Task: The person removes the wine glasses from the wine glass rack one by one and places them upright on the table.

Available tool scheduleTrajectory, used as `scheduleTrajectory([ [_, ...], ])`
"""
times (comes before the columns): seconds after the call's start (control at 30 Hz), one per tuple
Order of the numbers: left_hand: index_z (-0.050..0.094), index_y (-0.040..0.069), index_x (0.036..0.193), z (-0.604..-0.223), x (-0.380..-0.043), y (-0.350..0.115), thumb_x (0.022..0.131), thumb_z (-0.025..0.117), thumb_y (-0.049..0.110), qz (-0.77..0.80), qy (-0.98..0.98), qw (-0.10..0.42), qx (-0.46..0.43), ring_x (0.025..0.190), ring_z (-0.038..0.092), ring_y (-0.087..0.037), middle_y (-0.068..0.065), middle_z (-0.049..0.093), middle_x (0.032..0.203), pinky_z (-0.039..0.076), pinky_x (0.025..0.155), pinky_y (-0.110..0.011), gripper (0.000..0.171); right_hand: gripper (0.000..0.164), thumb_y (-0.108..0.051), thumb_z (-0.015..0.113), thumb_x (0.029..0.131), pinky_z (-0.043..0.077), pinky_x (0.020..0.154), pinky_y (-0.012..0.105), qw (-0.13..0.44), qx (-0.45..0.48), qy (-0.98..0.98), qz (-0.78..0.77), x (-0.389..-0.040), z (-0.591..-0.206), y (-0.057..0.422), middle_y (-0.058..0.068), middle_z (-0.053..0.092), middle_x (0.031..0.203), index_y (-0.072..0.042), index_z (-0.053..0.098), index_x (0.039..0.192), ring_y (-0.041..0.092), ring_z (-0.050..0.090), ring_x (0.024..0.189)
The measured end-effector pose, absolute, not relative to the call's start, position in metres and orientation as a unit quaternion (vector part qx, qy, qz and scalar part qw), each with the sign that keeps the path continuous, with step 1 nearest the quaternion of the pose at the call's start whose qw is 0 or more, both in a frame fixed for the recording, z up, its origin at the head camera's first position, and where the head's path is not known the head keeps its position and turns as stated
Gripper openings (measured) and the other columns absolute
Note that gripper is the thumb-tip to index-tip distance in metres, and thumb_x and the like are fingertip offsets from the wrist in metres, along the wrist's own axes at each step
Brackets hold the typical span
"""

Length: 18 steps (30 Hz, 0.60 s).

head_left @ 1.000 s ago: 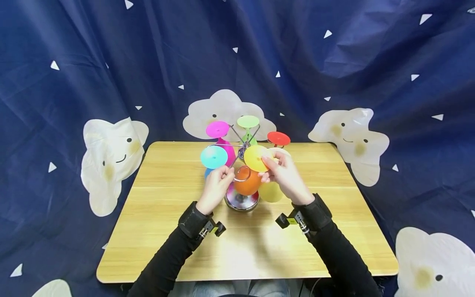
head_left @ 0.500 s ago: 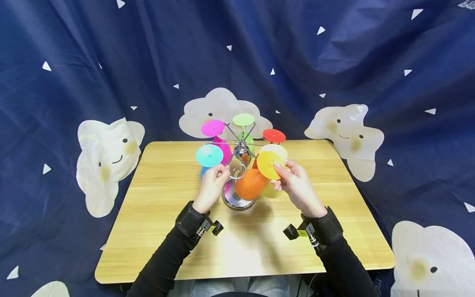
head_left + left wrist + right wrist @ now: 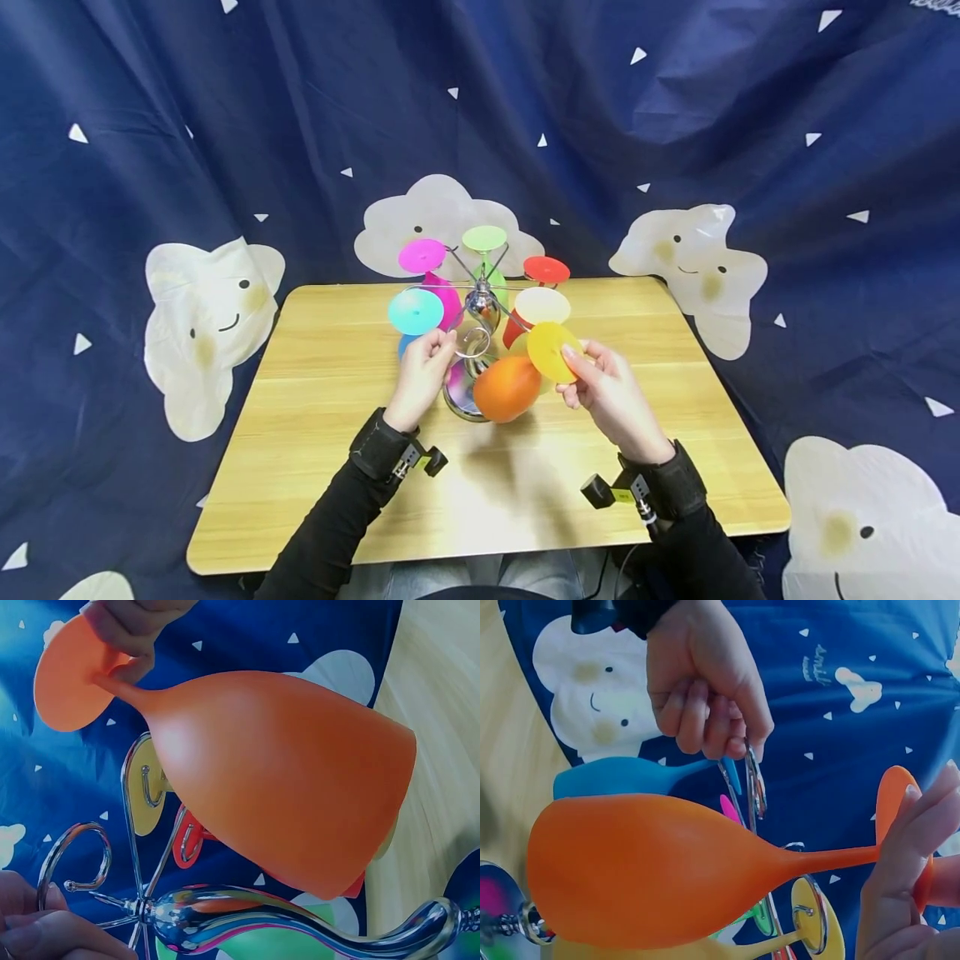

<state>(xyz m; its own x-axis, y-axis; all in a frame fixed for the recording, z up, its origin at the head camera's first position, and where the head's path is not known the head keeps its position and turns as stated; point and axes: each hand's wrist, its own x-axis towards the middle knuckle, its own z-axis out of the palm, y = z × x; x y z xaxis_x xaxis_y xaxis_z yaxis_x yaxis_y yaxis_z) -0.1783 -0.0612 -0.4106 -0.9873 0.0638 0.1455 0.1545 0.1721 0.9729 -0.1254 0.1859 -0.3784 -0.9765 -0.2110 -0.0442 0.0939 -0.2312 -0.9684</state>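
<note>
An orange wine glass (image 3: 507, 389) hangs upside down and tilted, its bowl low and its round foot up. My right hand (image 3: 618, 404) pinches the edge of that foot, with the thumb on its upper face. Across from it, my left hand (image 3: 422, 379) pinches the curled wire hook (image 3: 474, 342) of a chrome glass rack (image 3: 482, 304). In the left wrist view the glass's stem (image 3: 127, 694) is apart from this hook (image 3: 75, 851), which holds no glass. The rack's base is partly hidden behind the orange bowl.
Several other glasses hang upside down round the rack: a blue one (image 3: 416, 312), a magenta one (image 3: 422, 256), a green one (image 3: 484, 238), a red one (image 3: 547, 269) and a pale yellow one (image 3: 542, 306). A wooden table (image 3: 315, 467) carries the rack before a blue curtain (image 3: 480, 100).
My right hand has drawn the orange glass away from the curled hook, to the right and toward me. The left hand keeps its pinch on the hook.
</note>
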Motion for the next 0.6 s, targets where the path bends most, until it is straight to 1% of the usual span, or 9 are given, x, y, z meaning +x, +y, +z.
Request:
scheduleTrajectory([
  [0.1, 0.053, -0.002, 0.074, -0.411, -0.177, -0.062, 0.101, 0.05, 0.014, -0.65, -0.756, 0.031, -0.067, 0.043, 0.04, -0.013, -0.003, 0.043, 0.049, 0.027, 0.041, -0.02, 0.032, 0.022, -0.02, 0.052, 0.101, 0.047, 0.051, 0.017, 0.104, -0.055, 0.606, -0.787, -0.122, -0.381, 0.186, 0.003, 0.067, 0.082, -0.001, 0.052, 0.112, 0.011, 0.058, 0.056],
  [0.23, 0.054, -0.001, 0.075, -0.412, -0.175, -0.062, 0.101, 0.052, 0.022, -0.662, -0.746, 0.034, -0.068, 0.042, 0.039, -0.01, -0.002, 0.043, 0.049, 0.026, 0.04, -0.02, 0.035, 0.023, -0.02, 0.05, 0.102, 0.045, 0.05, 0.017, 0.106, -0.062, 0.609, -0.783, -0.116, -0.386, 0.188, 0.003, 0.067, 0.081, 0.0, 0.051, 0.113, 0.01, 0.057, 0.054],
  [0.4, 0.052, 0.0, 0.076, -0.415, -0.172, -0.061, 0.102, 0.05, 0.024, -0.703, -0.706, 0.024, -0.079, 0.041, 0.034, -0.009, 0.002, 0.038, 0.05, 0.026, 0.039, -0.019, 0.035, 0.025, -0.02, 0.05, 0.102, 0.045, 0.049, 0.017, 0.11, -0.062, 0.616, -0.778, -0.11, -0.395, 0.189, 0.002, 0.066, 0.079, 0.002, 0.05, 0.114, 0.009, 0.055, 0.052],
  [0.5, 0.051, 0.0, 0.078, -0.416, -0.171, -0.061, 0.103, 0.048, 0.025, -0.729, -0.679, 0.013, -0.084, 0.041, 0.031, -0.008, 0.002, 0.035, 0.053, 0.024, 0.039, -0.018, 0.035, 0.025, -0.02, 0.05, 0.102, 0.044, 0.049, 0.017, 0.112, -0.06, 0.614, -0.779, -0.106, -0.4, 0.19, 0.002, 0.066, 0.078, 0.002, 0.049, 0.114, 0.009, 0.054, 0.052],
  [0.6, 0.052, -0.002, 0.079, -0.417, -0.169, -0.059, 0.104, 0.045, 0.024, -0.739, -0.669, 0.008, -0.081, 0.041, 0.031, -0.007, 0.001, 0.035, 0.054, 0.024, 0.039, -0.018, 0.036, 0.025, -0.019, 0.05, 0.102, 0.043, 0.049, 0.017, 0.112, -0.064, 0.613, -0.78, -0.101, -0.405, 0.193, 0.003, 0.066, 0.078, 0.002, 0.05, 0.114, 0.009, 0.054, 0.052],
])
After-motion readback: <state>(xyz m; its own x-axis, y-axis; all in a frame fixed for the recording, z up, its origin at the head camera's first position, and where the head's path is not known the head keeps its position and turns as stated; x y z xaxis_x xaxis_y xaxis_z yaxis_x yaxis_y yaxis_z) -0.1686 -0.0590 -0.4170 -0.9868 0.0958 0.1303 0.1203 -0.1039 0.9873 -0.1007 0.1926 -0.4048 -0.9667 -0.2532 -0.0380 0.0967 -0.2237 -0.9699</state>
